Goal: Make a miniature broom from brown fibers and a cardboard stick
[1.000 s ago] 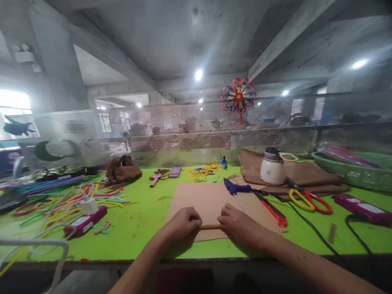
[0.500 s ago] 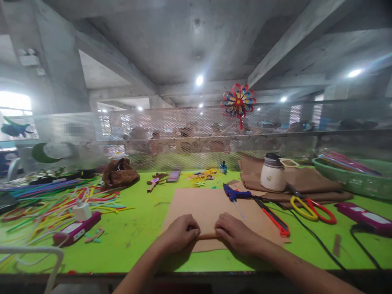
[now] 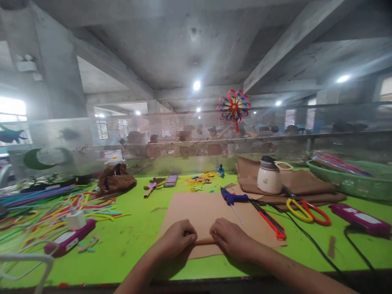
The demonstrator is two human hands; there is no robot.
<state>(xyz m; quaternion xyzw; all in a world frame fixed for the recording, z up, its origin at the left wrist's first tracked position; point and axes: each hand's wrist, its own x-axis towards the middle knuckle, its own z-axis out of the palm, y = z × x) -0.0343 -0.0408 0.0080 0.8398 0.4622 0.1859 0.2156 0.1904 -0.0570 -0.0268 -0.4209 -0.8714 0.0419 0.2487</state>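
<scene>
A light-brown sheet (image 3: 196,208), like kraft paper or thin card, lies in front of me. A narrow rolled or folded strip of it (image 3: 204,241) runs between my hands. My left hand (image 3: 180,237) is closed on the strip's left end, thumb and curled fingers together. At the right end, my right hand (image 3: 228,237) grips the strip with bent fingers. Just beyond it, a blue glue gun (image 3: 234,197) rests on brown material, its nozzle hidden. A red and black box cutter (image 3: 271,222) lies to the right of the glue gun.
Scissors (image 3: 308,210), a cream jar (image 3: 269,177), folded brown cloth (image 3: 312,183) and a green basket (image 3: 352,183) stand right. Purple power strips (image 3: 72,239) lie at both sides. Left are pipe cleaners (image 3: 101,204) and a brown bundle (image 3: 116,179). A perforated screen (image 3: 171,143) closes the back.
The camera view has shifted slightly, so everything sits a little lower and further left. Both hands stay on the strip; the fingers of my right hand have shifted a little.
</scene>
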